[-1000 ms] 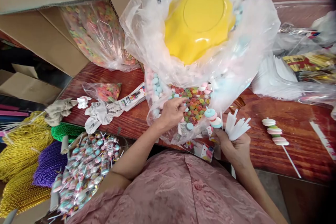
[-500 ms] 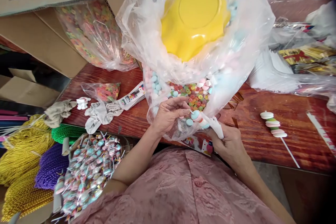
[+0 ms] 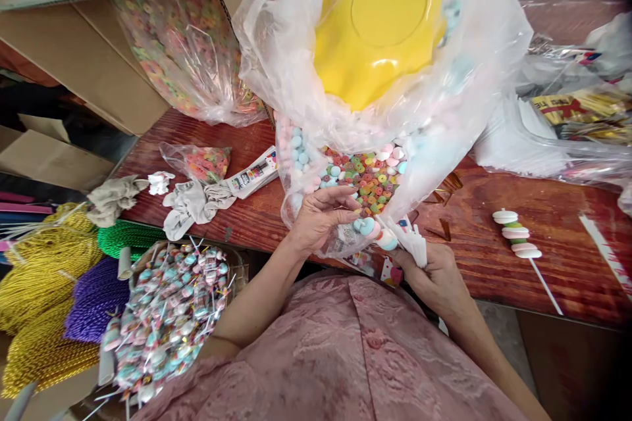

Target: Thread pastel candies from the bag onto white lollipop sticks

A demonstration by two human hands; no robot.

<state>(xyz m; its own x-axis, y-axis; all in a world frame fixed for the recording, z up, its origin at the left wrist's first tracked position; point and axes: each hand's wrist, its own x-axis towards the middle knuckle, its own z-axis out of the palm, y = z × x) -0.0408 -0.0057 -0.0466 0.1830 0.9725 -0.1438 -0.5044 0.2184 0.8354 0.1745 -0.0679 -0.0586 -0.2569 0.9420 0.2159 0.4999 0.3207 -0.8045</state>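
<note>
My right hand [image 3: 437,276] is closed around a bundle of white sticks [image 3: 411,242] and a marshmallow skewer [image 3: 378,233] with blue, pink and white pieces, which points left. Just beyond the skewer's tip, my left hand [image 3: 318,217] is pinched, thumb toward forefinger. Something small and yellowish shows at the thumb tip, too small to name. Behind both hands lie ring-shaped gummies [image 3: 372,177] in several colours, with pastel marshmallows [image 3: 392,154] around them in a big clear plastic bag [image 3: 276,33].
A yellow scalloped bowl [image 3: 390,20] sits bottom up on the bag. To the right lies a finished-looking skewer [image 3: 516,233] on the red wooden table [image 3: 474,210]. Wrapped skewers [image 3: 172,316] fill a box at lower left, beside coils of cord [image 3: 44,289]. Cloth gloves [image 3: 192,204] lie at left.
My left fingertips have come away from the skewer's blue end marshmallow. The skewer and stick bundle in my right hand have shifted slightly right and down in view.
</note>
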